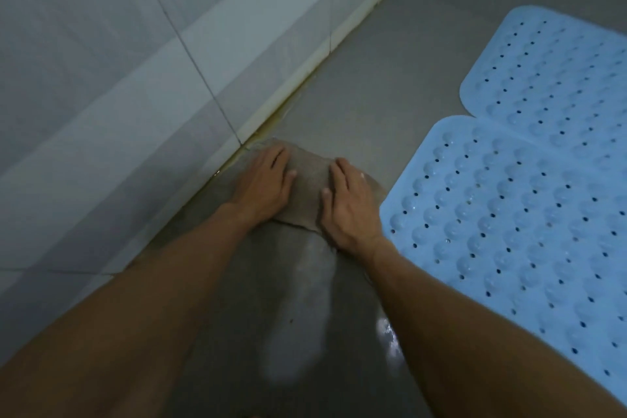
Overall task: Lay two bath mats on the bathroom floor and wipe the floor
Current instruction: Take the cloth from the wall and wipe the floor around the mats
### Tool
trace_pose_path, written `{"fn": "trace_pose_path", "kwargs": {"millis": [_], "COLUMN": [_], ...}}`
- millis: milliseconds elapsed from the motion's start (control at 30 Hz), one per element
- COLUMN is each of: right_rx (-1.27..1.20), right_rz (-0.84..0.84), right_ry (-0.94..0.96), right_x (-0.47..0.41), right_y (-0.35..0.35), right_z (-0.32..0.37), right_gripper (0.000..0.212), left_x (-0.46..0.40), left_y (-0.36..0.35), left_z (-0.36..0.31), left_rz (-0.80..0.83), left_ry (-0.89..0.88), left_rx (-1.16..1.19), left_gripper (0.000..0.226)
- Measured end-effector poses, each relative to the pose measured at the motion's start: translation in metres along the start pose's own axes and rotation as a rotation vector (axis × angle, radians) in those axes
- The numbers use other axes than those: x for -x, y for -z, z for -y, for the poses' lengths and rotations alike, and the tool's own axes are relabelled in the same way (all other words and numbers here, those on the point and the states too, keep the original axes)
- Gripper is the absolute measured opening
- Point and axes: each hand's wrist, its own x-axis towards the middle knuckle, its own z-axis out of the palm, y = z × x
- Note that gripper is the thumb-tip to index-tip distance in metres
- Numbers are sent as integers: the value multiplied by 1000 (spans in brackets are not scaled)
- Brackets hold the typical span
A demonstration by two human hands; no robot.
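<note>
A grey-brown cloth [307,187] is lying flat on the grey floor [390,85], pushed up close to the foot of the tiled wall [112,78], and both of the person's hands are pressing down on it. The left hand [264,180] is resting on the cloth's wall side with its fingers stretched out straight, and the right hand [349,204] is lying on the other side, palm down with fingers extended, so neither hand is curling around the fabric. Both forearms are reaching in from the bottom of the view. Behind the cloth, toward the camera, the floor is showing a wet sheen and a bright glint, though the dim light is making it hard to tell how far the dampness spreads. To the right, two light blue bath mats are lying flat: the near mat [502,231] just beside the right hand, and the far mat [559,78] beyond it, their edges appearing to meet.
</note>
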Motion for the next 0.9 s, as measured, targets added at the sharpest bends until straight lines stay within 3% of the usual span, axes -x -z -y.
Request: {"fn": "trace_pose_path", "kwargs": {"millis": [67, 200, 333, 567, 900], "right_rx": [34, 152, 180, 231, 281], "right_rz": [-20, -79, -67, -147, -140], "right_ry": [-127, -159, -184, -250, -311], "right_x": [2, -8, -38, -141, -284], "right_y": [-11, -23, -10, 34, 109], "right_z": [11, 6, -13, -81, -186], "right_gripper": [61, 63, 64, 67, 70], "left_x": [-3, -13, -54, -184, -367], "left_y": [-11, -27, -23, -25, -21], "left_z": [-2, 5, -8, -53, -130], "left_rz": [47, -28, 5, -34, 42], "left_ry": [20, -45, -98, -185, -247], "left_rx": [-24, -146, -152, -164, -202], "left_gripper": [64, 66, 67, 64, 66]}}
